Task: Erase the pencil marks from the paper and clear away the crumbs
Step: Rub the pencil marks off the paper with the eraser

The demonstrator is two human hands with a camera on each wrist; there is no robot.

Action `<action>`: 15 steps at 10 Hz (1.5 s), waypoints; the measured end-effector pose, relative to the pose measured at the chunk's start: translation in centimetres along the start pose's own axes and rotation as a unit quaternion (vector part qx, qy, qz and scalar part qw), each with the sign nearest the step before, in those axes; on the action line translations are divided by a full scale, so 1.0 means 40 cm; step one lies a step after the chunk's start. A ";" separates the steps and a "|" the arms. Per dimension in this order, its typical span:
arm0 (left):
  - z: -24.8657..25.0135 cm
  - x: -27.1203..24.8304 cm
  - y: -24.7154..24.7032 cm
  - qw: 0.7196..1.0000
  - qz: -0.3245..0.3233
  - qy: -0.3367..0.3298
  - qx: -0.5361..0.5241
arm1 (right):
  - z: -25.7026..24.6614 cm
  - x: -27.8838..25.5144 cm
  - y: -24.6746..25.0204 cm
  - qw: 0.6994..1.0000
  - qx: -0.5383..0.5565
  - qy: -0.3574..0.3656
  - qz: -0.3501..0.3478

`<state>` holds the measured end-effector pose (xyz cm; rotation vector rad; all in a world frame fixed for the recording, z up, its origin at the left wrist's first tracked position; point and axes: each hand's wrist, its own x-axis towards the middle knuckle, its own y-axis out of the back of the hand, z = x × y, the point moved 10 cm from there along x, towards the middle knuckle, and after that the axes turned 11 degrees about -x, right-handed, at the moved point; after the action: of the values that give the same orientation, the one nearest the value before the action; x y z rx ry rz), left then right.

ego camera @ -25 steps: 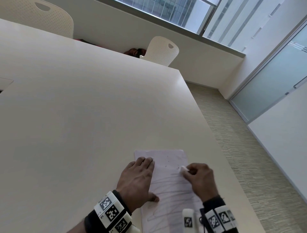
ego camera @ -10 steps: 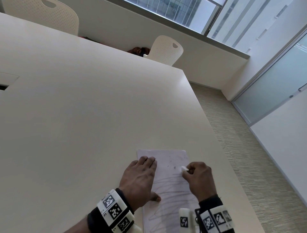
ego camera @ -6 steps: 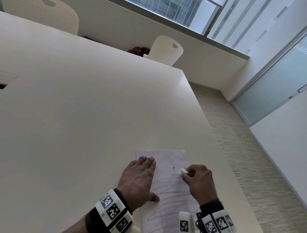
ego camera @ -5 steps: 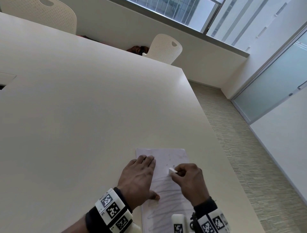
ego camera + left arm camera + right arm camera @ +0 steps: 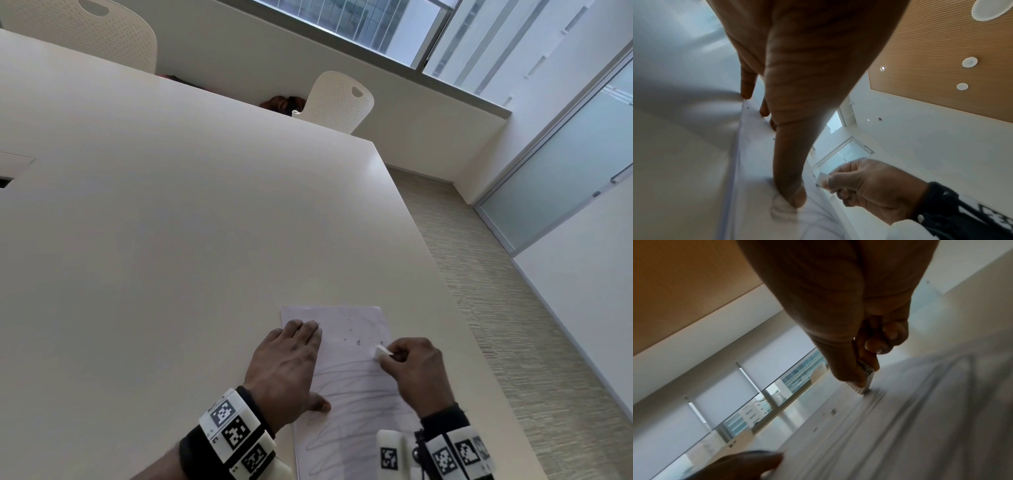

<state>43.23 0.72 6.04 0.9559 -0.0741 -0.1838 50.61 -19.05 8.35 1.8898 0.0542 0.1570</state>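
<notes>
A white sheet of paper point(image 5: 346, 329) lies near the table's right front edge, with grey pencil scribbles point(image 5: 356, 394) across its near half. Small dark crumbs point(image 5: 358, 342) dot the far half. My left hand point(image 5: 287, 366) lies flat on the sheet's left side, fingers straight, thumb pressing the paper point(image 5: 764, 178). My right hand point(image 5: 416, 370) pinches a small white eraser point(image 5: 383, 351) and holds its tip against the paper at the top of the scribbles. In the right wrist view the eraser point(image 5: 864, 382) touches the sheet point(image 5: 900, 434) below thumb and forefinger.
The pale table point(image 5: 171, 240) stretches far to the left and back. Its right edge runs close beside the paper, with striped flooring point(image 5: 513, 325) below. Two white perforated chairs point(image 5: 337, 101) stand at the far side. A recessed panel point(image 5: 13, 168) sits at the left.
My right hand with the eraser swept left over the sheet half a second ago and is now back at the right side. The left hand stays pressed in the same spot.
</notes>
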 end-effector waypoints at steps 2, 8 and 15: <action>0.001 0.001 -0.004 1.000 -0.002 0.000 0.003 | -0.056 -0.024 -0.018 0.999 -0.025 0.024 -0.004; 0.001 0.000 0.002 1.000 0.005 -0.006 0.001 | 0.064 0.003 0.017 0.999 0.024 -0.033 0.002; 0.001 0.001 -0.002 1.000 -0.004 0.002 -0.001 | 0.026 -0.007 0.003 1.000 0.015 0.014 -0.008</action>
<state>43.27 0.63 5.99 0.9551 -0.0671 -0.1896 50.49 -20.10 8.10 1.9166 0.0921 0.1732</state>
